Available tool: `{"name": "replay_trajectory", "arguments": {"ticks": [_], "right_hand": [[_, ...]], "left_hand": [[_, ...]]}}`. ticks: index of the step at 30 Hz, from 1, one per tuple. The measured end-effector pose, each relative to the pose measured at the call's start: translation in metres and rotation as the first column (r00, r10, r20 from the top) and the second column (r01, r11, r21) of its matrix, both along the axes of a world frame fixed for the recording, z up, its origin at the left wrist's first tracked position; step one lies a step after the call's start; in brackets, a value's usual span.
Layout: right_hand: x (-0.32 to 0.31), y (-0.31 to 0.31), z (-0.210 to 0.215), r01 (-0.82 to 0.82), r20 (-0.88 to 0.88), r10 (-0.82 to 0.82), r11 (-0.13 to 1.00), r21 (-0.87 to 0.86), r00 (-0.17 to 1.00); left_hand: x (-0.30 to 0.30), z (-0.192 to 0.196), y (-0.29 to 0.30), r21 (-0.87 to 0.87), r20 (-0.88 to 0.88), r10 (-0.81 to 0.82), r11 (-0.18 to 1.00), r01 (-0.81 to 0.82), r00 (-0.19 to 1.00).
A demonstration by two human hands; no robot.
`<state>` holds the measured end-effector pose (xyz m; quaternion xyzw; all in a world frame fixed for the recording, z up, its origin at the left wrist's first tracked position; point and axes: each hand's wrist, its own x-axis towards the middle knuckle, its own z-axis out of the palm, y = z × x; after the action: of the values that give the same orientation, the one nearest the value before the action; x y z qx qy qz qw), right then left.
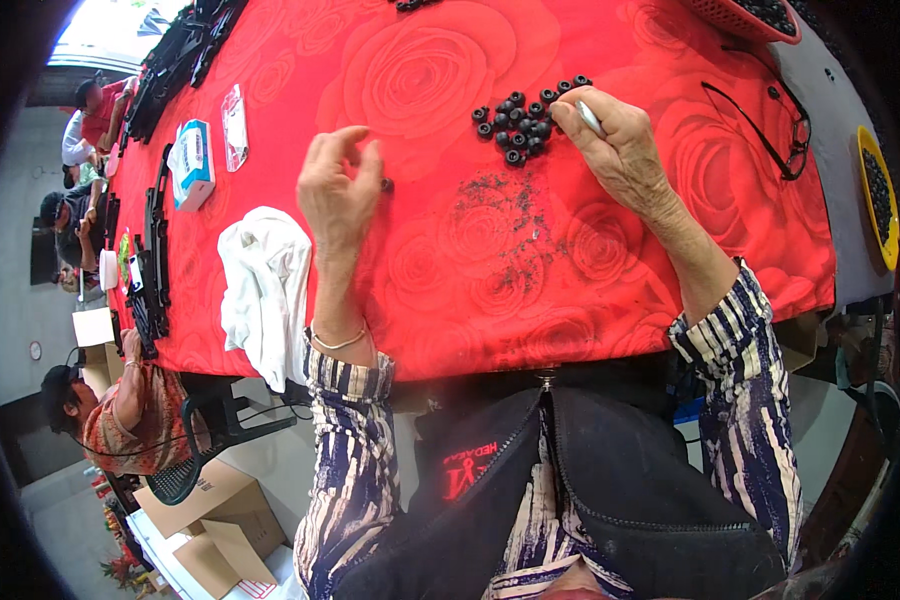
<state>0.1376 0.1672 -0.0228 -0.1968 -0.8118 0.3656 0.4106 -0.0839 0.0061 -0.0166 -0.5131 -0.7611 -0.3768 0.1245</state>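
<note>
Small round black parts with holes in their ends (pixel 515 125) lie in a loose cluster on the red rose-patterned tablecloth (pixel 420 310). My right hand (pixel 615 140), at the cluster's right edge, is closed around a slim silver tool (pixel 590 118); its tip and exact kind are hidden. My left hand (pixel 340 190) hovers left of the cluster, fingers loosely bent and the thumb apart, with nothing visible in it. Just beside it, a single black part (pixel 387 185) rests on the cloth. Black shavings (pixel 520 230) are scattered below the cluster.
Left of my hands lie a white cloth (pixel 265 285), a tissue pack (pixel 193 165) and a clear packet (pixel 234 128). Eyeglasses (pixel 795 140) lie at right, near a yellow basket (pixel 875 195) and a red basket (pixel 745 18). Other people (pixel 135 420) sit along the left.
</note>
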Motion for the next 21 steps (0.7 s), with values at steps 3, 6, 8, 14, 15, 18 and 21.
{"name": "replay_trajectory", "arguments": {"ticks": [3, 6, 8, 14, 15, 18, 21], "right_hand": [[-0.003, -0.003, 0.002, -0.022, 0.040, 0.021, 1.000, 0.015, 0.999], [-0.002, -0.002, 0.000, -0.039, 0.044, 0.037, 0.999, 0.036, 0.998], [-0.001, -0.001, -0.002, -0.044, 0.029, 0.043, 0.998, 0.043, 0.999], [-0.003, 0.001, -0.003, -0.031, 0.028, 0.028, 0.993, 0.111, 0.999], [-0.005, 0.001, -0.003, -0.047, 0.006, 0.047, 0.993, 0.107, 0.999], [-0.006, 0.000, -0.004, -0.062, -0.004, 0.063, 0.994, 0.095, 0.998], [-0.004, -0.001, -0.001, -0.074, 0.031, 0.072, 0.994, 0.077, 0.997]], "left_hand": [[0.029, -0.001, 0.009, 0.023, 0.066, -0.202, 0.979, 0.201, 0.977], [0.059, -0.002, 0.026, -0.039, 0.093, -0.359, 0.931, 0.363, 0.929], [0.070, -0.003, 0.035, -0.077, 0.101, -0.409, 0.905, 0.417, 0.907], [0.073, -0.007, 0.049, -0.237, -0.013, -0.384, 0.898, 0.371, 0.923], [0.071, -0.006, 0.048, -0.232, -0.042, -0.395, 0.897, 0.376, 0.918], [0.067, -0.004, 0.040, -0.116, 0.271, -0.369, 0.904, 0.411, 0.889], [0.064, 0.003, 0.030, 0.020, 0.764, -0.284, 0.908, 0.419, 0.579]]}}
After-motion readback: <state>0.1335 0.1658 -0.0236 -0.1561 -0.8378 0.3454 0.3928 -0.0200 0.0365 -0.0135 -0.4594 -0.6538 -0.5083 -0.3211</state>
